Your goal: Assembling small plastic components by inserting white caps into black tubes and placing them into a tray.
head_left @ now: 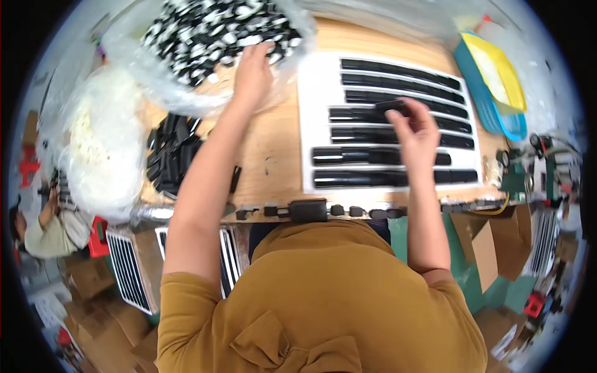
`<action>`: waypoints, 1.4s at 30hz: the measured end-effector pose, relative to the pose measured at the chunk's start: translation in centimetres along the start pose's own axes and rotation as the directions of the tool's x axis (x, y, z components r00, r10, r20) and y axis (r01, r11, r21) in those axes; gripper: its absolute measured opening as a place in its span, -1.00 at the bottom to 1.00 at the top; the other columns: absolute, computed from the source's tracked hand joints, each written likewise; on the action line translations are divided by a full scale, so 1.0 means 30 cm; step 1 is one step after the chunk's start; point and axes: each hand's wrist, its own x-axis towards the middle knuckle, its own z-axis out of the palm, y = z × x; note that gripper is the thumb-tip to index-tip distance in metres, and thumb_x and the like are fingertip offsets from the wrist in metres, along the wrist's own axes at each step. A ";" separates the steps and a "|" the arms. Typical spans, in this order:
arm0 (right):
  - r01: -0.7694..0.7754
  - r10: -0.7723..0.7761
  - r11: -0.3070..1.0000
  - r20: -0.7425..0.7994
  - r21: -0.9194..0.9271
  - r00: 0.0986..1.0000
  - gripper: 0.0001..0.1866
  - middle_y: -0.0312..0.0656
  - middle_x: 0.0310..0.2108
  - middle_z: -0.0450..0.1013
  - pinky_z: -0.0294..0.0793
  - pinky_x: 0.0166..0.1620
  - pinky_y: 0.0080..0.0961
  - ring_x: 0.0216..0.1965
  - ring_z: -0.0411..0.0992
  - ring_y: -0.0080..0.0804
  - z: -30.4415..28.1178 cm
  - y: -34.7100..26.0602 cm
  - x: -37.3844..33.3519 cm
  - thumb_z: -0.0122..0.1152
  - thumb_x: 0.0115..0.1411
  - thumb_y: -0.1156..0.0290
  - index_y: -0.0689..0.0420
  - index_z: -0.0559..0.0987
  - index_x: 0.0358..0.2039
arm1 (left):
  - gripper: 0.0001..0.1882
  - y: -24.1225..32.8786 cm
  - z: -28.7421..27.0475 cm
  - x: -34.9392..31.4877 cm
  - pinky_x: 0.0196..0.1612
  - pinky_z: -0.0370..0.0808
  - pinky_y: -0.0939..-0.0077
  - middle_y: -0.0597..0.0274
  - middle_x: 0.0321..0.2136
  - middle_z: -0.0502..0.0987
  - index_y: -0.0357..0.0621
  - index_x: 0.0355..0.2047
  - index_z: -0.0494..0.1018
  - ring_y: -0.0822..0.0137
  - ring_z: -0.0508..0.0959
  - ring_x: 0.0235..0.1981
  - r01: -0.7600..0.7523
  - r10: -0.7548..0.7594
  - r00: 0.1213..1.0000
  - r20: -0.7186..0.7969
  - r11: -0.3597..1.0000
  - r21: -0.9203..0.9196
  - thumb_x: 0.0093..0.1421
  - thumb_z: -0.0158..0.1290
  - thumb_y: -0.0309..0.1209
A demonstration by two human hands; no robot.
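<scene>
My left hand (254, 74) reaches over the near edge of a clear plastic bag, its fingers stretched out onto a heap of small black and white parts (214, 31). Over the white tray (316, 118), my right hand (416, 127) pinches a small black piece (389, 107) between thumb and fingers. Rows of glossy black tubes (360, 178) lie sideways on that tray, and the right hand hides part of several rows. Whether the pinched piece touches the row below it, I cannot tell.
Loose black caps (171, 155) are piled beside my left forearm. Left of them sits a plastic bag of whitish parts (102, 137). At the far right stand a blue basket (491, 102) and a yellow tray (507, 74). An open cardboard box (497, 242) is below the table edge.
</scene>
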 end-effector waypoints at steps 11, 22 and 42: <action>-0.363 0.262 0.906 -0.384 -0.218 0.885 -0.58 -0.35 -0.44 0.41 0.28 -0.34 -0.64 -0.41 0.33 -0.61 -0.639 0.411 0.002 0.54 0.03 0.36 0.16 0.46 -0.23 | -0.87 -0.133 0.074 0.101 -0.21 0.52 0.28 0.01 -0.25 0.48 -0.24 -0.36 0.51 0.08 0.55 -0.30 -0.036 0.034 0.999 0.021 0.996 0.087 0.05 0.17 -0.51; -0.391 0.249 0.851 -0.384 -0.352 0.889 -0.59 -0.26 -0.48 0.50 0.48 -0.30 -0.49 -0.45 0.45 -0.46 -0.597 0.396 0.025 0.56 0.00 0.27 0.23 0.53 -0.30 | -0.88 -0.127 -0.124 -0.111 -0.30 0.48 0.61 0.30 -0.41 0.54 -0.28 -0.45 0.48 0.49 0.51 -0.42 0.430 -0.500 0.864 -0.057 0.793 -0.431 0.06 0.23 -0.56; -0.404 0.063 0.162 -0.400 -0.900 0.915 -0.58 0.01 0.23 0.35 0.21 0.25 0.01 0.19 0.26 0.17 -0.610 0.543 0.176 0.21 0.21 -0.12 -0.22 0.68 -0.02 | -0.76 0.190 -0.188 -0.592 -0.31 0.42 0.76 0.29 -0.28 0.58 -0.30 -0.11 0.47 0.61 0.50 -0.36 0.632 -0.590 0.757 0.279 0.554 -0.543 0.21 0.14 -0.69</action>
